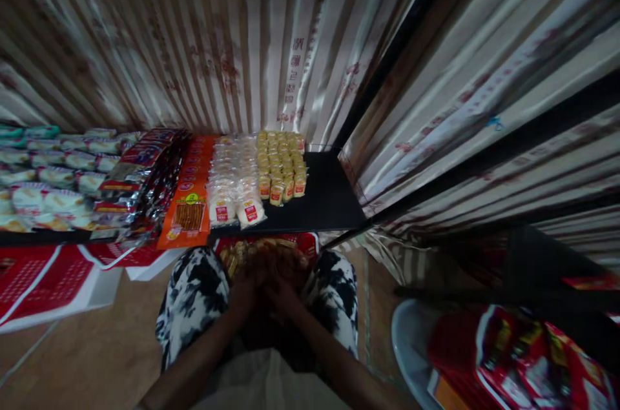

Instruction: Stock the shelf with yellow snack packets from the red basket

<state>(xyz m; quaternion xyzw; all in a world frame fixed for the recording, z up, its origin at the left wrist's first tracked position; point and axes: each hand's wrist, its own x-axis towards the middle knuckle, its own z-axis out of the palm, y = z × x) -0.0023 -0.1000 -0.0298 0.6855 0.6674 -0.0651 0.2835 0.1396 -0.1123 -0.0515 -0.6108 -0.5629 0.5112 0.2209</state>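
Observation:
Between my knees stands a red basket (pixel 309 243) with a white edge, holding gold-wrapped snack packets (pixel 236 254). My left hand (pixel 246 286) and my right hand (pixel 281 292) are close together over these packets, at the near side of the basket. Deep shadow and blur hide the fingers, so what they hold cannot be made out. Just beyond the basket, on a black shelf (pixel 332 194), small yellow-wrapped packets (pixel 282 168) stand in tight rows. Beside them are rows of clear-wrapped white packets (pixel 235 181).
Orange snack bags (pixel 188 187), dark red shiny bags (pixel 145 171) and pale packets (pixel 62 184) line the shelf leftward. Red-and-white baskets (pixel 48 281) lie below it. A striped curtain (pixel 271 42) hangs behind. A pale tub (pixel 409 345) and red bags (pixel 533 358) stand at right.

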